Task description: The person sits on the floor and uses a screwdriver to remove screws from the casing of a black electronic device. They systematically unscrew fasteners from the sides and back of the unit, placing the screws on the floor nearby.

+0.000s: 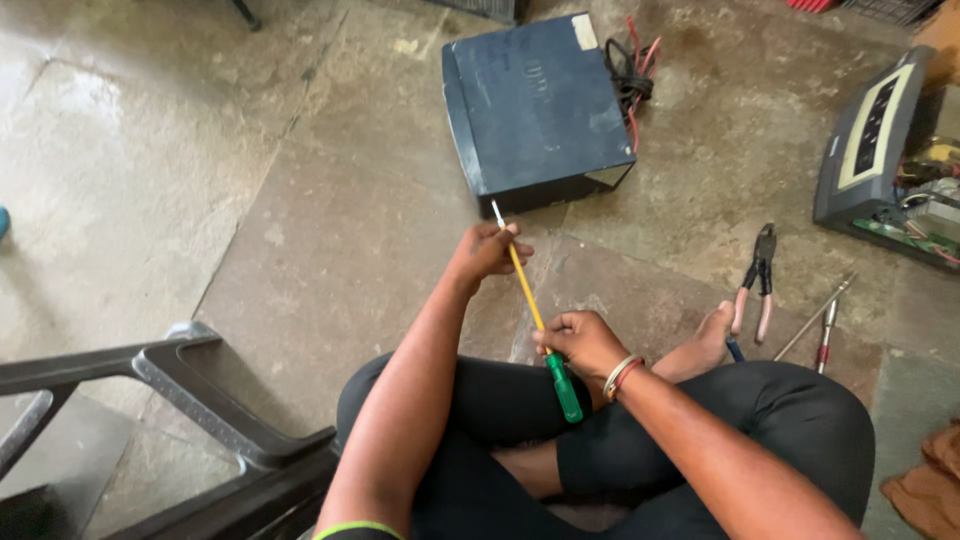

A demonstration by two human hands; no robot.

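Screwdriver sat gripped in both hands. Right hand held the handle, left hand pinched the shaft. Box lay far, just beyond.

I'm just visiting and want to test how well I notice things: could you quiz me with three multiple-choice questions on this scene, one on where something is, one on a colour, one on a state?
1. Where do the pink-handled pliers lie?
A. on the dark blue metal box
B. on the stone floor, to the person's right
C. in the person's lap

2. What colour is the handle of the long yellow-shafted screwdriver?
A. green
B. red
C. black

3. How is the screwdriver held?
A. lying loose on the floor
B. by one hand only
C. by both hands

Answers:
1. B, they rest on the stone floor beside the bare foot, apart from the dark blue metal box.
2. A, the handle is green.
3. C, the left hand grips near the tip and the right hand above the handle.
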